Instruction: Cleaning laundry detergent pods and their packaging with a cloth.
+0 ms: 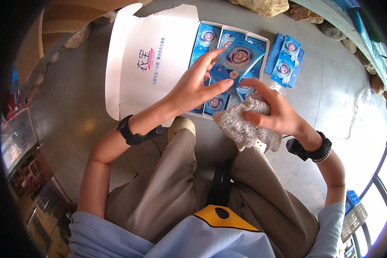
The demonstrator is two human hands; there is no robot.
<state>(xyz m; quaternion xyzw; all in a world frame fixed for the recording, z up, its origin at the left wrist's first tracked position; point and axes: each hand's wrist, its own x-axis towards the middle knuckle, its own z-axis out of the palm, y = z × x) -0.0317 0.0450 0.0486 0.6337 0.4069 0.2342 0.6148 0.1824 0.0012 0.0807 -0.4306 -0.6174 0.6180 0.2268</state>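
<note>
My left hand (206,75) grips a blue printed sachet (242,54) by its left side, with the thumb across its lower edge. Crumpled in my right hand (274,109) is a grey knitted cloth (245,122). The right index finger reaches to the sachet's lower end; whether it presses on it I cannot tell. Beneath both hands lies an open white cardboard box (267,48), its lid (129,38) folded out to the left and bearing writing. Dividers split the box into compartments of similar blue sachets (206,38), partly hidden by my hands and the raised sachet.
Right of the box, blue sachets (285,61) lie stacked on the grey floor (316,106), beside some clear plastic film (279,88). Rocks (261,6) line the far edge. A brown cardboard box (67,16) stands at upper left. A pale basket (354,221) is at lower right.
</note>
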